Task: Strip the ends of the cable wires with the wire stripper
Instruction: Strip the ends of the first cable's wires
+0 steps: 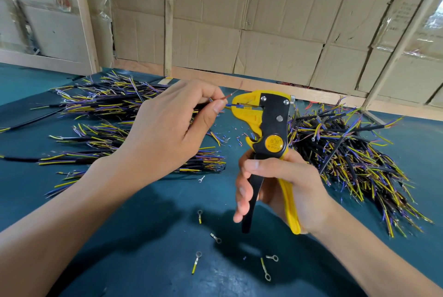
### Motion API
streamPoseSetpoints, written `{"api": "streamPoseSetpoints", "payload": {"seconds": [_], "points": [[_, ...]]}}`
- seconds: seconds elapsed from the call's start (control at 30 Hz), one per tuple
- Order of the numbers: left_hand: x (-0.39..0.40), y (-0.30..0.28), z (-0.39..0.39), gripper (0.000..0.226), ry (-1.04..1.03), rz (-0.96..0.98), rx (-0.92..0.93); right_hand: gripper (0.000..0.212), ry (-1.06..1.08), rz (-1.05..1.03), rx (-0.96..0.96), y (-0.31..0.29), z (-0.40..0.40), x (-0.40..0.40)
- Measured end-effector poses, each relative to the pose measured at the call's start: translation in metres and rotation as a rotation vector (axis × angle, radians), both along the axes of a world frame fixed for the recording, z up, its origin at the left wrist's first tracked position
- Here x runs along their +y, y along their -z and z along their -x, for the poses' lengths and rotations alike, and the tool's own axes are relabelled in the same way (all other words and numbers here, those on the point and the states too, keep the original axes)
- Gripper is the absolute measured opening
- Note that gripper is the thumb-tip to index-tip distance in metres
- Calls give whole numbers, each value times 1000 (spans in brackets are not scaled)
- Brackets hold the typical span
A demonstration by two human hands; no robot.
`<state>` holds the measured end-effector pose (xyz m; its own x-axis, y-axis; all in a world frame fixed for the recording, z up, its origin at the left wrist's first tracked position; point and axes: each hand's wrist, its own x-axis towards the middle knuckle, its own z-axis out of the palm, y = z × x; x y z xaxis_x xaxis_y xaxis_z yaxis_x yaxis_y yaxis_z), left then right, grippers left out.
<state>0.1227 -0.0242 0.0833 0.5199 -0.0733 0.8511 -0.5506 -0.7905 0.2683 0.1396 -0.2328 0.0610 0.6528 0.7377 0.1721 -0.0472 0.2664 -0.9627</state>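
While my left hand [167, 128] pinches a blue wire [231, 105] between thumb and forefinger and feeds its end into the stripper [271, 126], my right hand [282, 188] wraps the handles at about five o'clock from the tool's head, thumb across the top and fingers loosely round the black handle, not yet squeezed fully home as far as I can judge. My worry is depth: the wire sits only a little way into the yellow head, so a squeeze might bite too little insulation, or too much and nick the strands. A red wire [233, 94] from the same cable curls up at twelve o'clock of the pinch, close to the head, and I reckon it could stray in and get cut. My left fingertips are just beside the head, so a hasty squeeze risks a pinch. If my left grip is slack, the wire may slide out with the insulation still on. Cable piles [115, 114] lie at nine o'clock and another heap [347, 152] at three o'clock on the mat [148, 236]; loose lugs [196, 262] at six o'clock could snag a sleeve or a wire.
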Motion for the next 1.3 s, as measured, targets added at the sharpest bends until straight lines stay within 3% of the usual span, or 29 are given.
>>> {"api": "streamPoseSetpoints", "payload": {"seconds": [0.27, 0.53, 0.77, 1.3], "points": [[-1, 1, -2, 15, 63, -1, 29, 24, 213, 37, -1, 0, 3, 2], [4, 3, -4, 12, 91, 21, 26, 19, 6, 1, 44, 1, 4, 5], [2, 3, -5, 12, 98, -8, 14, 18, -25, 7, 69, 0, 4, 4], [-6, 5, 1, 14, 154, 125, 48, 15, -28, -30, 48, -1, 3, 3]]}}
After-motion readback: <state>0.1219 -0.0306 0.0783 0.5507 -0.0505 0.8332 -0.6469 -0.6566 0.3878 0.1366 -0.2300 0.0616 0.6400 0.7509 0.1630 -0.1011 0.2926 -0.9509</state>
